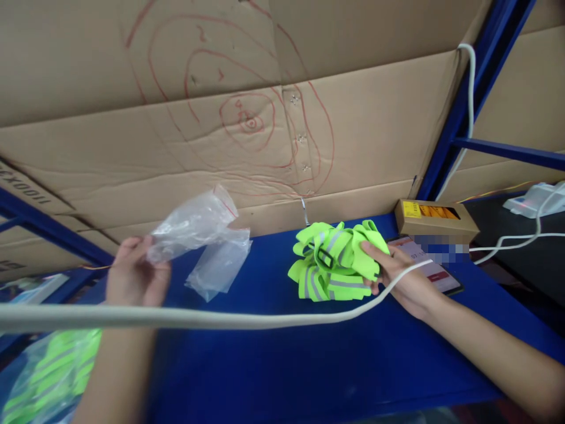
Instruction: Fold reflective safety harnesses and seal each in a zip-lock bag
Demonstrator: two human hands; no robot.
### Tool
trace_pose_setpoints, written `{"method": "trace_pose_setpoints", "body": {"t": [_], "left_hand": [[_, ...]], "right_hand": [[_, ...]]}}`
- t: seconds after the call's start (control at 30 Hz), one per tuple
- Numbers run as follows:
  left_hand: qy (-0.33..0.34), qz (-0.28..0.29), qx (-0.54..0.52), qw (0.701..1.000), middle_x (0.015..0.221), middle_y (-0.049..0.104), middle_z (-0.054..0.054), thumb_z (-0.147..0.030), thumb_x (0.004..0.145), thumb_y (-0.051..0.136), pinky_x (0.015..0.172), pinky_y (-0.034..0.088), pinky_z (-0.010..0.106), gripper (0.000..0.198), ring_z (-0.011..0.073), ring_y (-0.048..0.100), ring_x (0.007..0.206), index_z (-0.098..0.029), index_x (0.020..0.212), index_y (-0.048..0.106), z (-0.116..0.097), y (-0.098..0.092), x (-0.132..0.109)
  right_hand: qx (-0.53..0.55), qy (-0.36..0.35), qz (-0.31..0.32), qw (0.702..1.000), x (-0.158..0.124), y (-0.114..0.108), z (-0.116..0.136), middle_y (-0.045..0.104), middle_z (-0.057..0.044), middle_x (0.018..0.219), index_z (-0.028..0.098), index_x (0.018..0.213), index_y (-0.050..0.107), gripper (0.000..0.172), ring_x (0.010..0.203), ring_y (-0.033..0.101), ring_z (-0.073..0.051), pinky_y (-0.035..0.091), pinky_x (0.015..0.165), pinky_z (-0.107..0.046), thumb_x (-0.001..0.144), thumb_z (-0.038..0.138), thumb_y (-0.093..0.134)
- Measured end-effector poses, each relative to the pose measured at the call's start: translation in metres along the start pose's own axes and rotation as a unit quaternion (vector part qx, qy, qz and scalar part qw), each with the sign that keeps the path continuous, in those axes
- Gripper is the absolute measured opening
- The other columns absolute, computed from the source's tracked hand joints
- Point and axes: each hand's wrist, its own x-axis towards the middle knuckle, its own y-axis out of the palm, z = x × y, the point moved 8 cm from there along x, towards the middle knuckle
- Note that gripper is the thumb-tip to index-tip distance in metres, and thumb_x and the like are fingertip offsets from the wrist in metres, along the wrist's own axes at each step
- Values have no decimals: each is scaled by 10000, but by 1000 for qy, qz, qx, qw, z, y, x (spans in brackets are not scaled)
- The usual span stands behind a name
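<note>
My left hand (136, 274) pinches the edge of a clear plastic bag (194, 227) and holds it up over the blue tabletop (247, 365). Just below it lies a second clear bag (220, 265). On the right, my right hand (404, 274) is closed on a bundled neon-yellow reflective strap vest (339, 259) with grey stripes and a black buckle. The bundle is folded in loose loops. A white cable (265, 321) crosses in front of both arms, partly covering them.
A phone-like device (445, 280) lies beside a small cardboard box (435, 218) at the back right. Bagged neon-yellow straps (57, 368) are at lower left. Cardboard sheets (375, 123) with red drawn rings form the back wall, between blue metal posts (481, 88).
</note>
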Motion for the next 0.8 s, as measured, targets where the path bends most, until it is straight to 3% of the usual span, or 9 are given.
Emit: {"method": "trace_pose_setpoints", "body": {"t": [0.07,0.13,0.27,0.37,0.43,0.53,0.67,0.73,0.8], "left_hand": [[-22,18,-19,999,582,477,-61,-270,649,855,445,399,156,418,58,438,521,-192,682,446,8,5,0],[-48,47,-41,997,602,496,-60,-269,674,846,437,423,135,363,51,452,513,-193,725,495,14,20,-11],[-120,157,-102,975,674,556,-52,-270,711,859,454,466,140,333,60,515,518,-202,812,549,27,75,-68],[-133,245,-69,958,689,567,-33,-312,729,855,414,445,169,317,68,521,468,-177,786,574,34,111,-118],[-61,298,58,951,723,576,-16,-457,803,759,395,438,206,333,81,514,437,-181,808,573,34,121,-131],[49,218,290,931,772,590,8,-545,895,549,504,499,251,353,125,569,526,-193,907,558,33,99,-102],[55,136,460,876,774,588,39,-327,886,523,702,523,330,184,203,626,695,-179,952,611,42,51,-43],[54,110,544,830,845,614,108,-216,854,511,844,503,457,169,297,653,861,-154,904,661,44,34,-30],[61,94,605,788,1025,627,212,-163,869,454,962,418,602,258,402,609,1070,-115,953,693,43,30,-32]], "right_hand": [[9,24,8,1000,7,-2,-2,685,-38,763,155,974,664,446,584,664,-152,544,475,-231,887,593,688],[-20,35,14,999,9,-2,-5,692,-59,792,138,1031,664,552,535,652,-149,514,399,-228,923,672,575],[-137,-27,91,986,-10,18,-6,628,-22,709,123,1046,664,623,405,539,-104,394,302,-195,889,719,577],[-237,-71,195,949,-38,40,-16,661,-37,869,185,1369,558,627,544,605,-121,498,434,-219,929,629,594],[-355,-132,225,898,-54,48,-21,681,-49,939,224,1451,511,581,678,646,-147,570,613,-266,972,546,577],[-479,-188,261,817,-67,58,-30,703,-60,1093,269,1512,447,571,698,648,-141,577,721,-295,994,472,575],[-564,-243,298,730,-69,68,-36,738,-65,1090,254,1440,530,471,810,699,-193,574,805,-325,1007,438,561],[-595,-278,313,686,-71,73,-37,749,-83,1064,229,1360,601,389,914,713,-234,563,856,-347,1018,407,546],[-611,-296,320,661,-73,75,-38,755,-86,1059,224,1324,626,346,933,721,-241,556,872,-350,1026,373,534]]}}
